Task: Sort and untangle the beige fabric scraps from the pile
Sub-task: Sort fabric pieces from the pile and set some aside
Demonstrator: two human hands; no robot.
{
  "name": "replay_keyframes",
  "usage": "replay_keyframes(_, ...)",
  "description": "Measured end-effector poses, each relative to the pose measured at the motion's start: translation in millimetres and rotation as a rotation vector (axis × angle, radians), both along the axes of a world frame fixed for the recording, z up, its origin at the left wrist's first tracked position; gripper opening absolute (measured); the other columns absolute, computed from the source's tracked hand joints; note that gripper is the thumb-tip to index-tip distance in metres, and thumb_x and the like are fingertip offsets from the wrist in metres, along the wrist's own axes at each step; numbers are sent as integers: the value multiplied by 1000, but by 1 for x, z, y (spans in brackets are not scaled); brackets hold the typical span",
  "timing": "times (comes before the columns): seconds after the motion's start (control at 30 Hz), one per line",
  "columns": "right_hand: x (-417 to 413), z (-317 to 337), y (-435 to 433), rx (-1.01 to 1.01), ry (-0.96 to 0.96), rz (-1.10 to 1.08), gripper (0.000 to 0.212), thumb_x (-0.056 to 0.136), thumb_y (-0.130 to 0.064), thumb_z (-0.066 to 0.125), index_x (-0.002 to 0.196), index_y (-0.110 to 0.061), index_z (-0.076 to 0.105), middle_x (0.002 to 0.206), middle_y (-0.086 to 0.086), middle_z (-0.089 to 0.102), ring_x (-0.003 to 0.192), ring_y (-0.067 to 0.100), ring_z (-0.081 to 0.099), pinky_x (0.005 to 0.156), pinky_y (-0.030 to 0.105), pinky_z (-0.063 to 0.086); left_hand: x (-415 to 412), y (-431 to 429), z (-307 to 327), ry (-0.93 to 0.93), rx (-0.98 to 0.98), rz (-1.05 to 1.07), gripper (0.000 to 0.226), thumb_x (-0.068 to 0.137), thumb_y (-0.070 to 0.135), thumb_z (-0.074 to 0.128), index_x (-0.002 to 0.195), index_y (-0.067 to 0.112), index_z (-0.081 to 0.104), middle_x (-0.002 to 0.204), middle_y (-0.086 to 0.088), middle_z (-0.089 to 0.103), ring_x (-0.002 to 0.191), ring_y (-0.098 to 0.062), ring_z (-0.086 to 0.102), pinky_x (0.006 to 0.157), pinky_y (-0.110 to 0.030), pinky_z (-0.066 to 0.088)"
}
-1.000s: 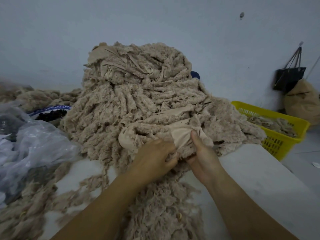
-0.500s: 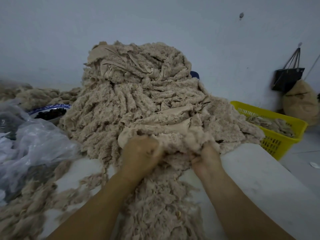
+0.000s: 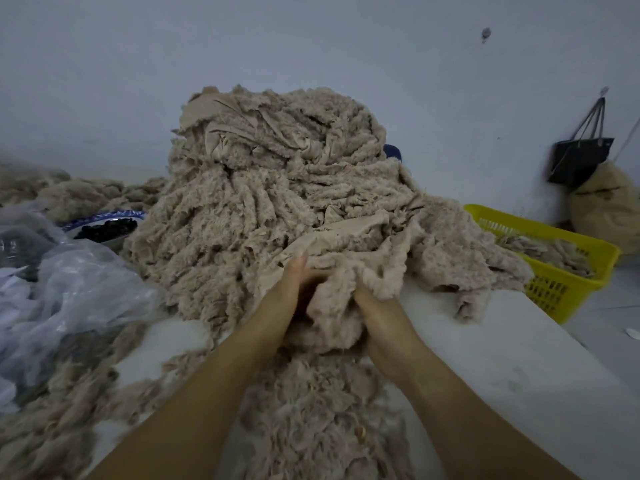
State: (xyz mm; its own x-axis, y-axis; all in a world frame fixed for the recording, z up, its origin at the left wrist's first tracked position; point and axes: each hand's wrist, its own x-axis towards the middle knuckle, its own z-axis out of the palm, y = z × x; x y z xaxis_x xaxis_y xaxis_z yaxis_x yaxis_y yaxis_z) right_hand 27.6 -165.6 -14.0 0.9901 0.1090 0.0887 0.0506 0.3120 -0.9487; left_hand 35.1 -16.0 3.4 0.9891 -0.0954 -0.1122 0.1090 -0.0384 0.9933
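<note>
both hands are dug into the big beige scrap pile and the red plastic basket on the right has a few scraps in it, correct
Not quite: the plastic mesh basket is yellow, not red, as the head view shows. The rest holds: the left hand and right hand are dug into the tall pile of beige fabric scraps, and the basket on the right has a few scraps in it.

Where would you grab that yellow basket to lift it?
Likely the yellow basket by its near long rim, from above: that lip is exposed, whereas beige scraps lie inside and the pile crowds its left end.
</note>
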Motion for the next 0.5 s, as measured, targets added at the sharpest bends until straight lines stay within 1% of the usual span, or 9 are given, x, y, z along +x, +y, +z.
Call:
replay_keyframes(0.03, -2, -2, 5, -59, -15, 49, 28, 99, -36, 58, 118, -21, 70, 116, 2, 73, 112, 19, 68, 93, 39, 57, -1, -1, 5, 37, -56, -42, 77, 67, 92, 44, 99, 32, 79, 115, 0, 74, 109, -19, 68, 100, -42, 49)
replay_keyframes(0.1, -7, -7, 12, -190, -60, 96, 29, 98, -41, 57, 123, -30, 66, 122, -9, 70, 118, 10, 63, 102, 36, 51, -3, 2, 12, 89, -78, -157, 83, 57, 89, 63, 111, 28, 75, 117, 0, 73, 111, -20, 68, 102, -42, 49)
replay_keyframes(0.2, -8, -12, 14, -418, -181, 179, 36, 105, -34, 45, 141, -30, 49, 136, -13, 57, 128, 2, 51, 111, 31, 42, -2, 5, 17, 154, -4, -256, 57, 74, 58, 75, 115, 20, 74, 116, -4, 74, 111, -22, 69, 105, -41, 48)
replay_keyframes(0.27, -8, -12, 11, -515, -186, 207, 33, 106, -30, 43, 137, -30, 53, 130, -11, 60, 123, 2, 54, 109, 32, 44, -3, 3, 21, 172, -11, -235, 38, 80, 37, 74, 108, 13, 77, 110, -10, 75, 103, -24, 72, 98, -38, 54)
replay_keyframes(0.3, -9, -13, 8, -538, -162, 211, 27, 105, -33, 44, 125, -35, 62, 118, -13, 67, 113, 0, 59, 103, 30, 47, -2, 0, 21, 140, -29, -191, 29, 85, 31, 71, 105, 11, 77, 107, -11, 75, 99, -24, 73, 92, -35, 57)
replay_keyframes(0.37, -10, -9, 5, -556, -100, 185, 30, 99, -50, 49, 86, -40, 74, 83, -15, 73, 85, -1, 67, 83, 22, 52, -4, -5, 21, -3, -29, -56, 22, 97, 27, 60, 103, 11, 76, 105, -11, 75, 101, -24, 71, 92, -36, 56)
replay_keyframes(0.4, -9, -8, 3, -541, -70, 151, 37, 94, -59, 51, 77, -38, 76, 77, -13, 74, 80, 0, 68, 76, 19, 53, -4, -8, 22, -92, -3, 6, 24, 101, 27, 56, 103, 11, 74, 105, -9, 75, 103, -24, 70, 95, -39, 55)
replay_keyframes(0.43, -7, -8, 1, -481, -41, 124, 39, 90, -64, 51, 76, -39, 77, 80, -13, 75, 82, 1, 70, 75, 17, 52, -5, -10, 23, -181, 42, 49, 26, 103, 28, 53, 101, 11, 72, 101, -7, 75, 101, -22, 69, 94, -38, 54)
replay_keyframes(0.5, -2, -4, -2, -214, 28, 88, 43, 86, -69, 50, 90, -39, 79, 99, -6, 77, 97, 9, 71, 86, 29, 55, -8, -11, 27, -364, 224, 79, 27, 104, 28, 50, 87, 15, 66, 81, 1, 73, 81, -8, 67, 78, -24, 51)
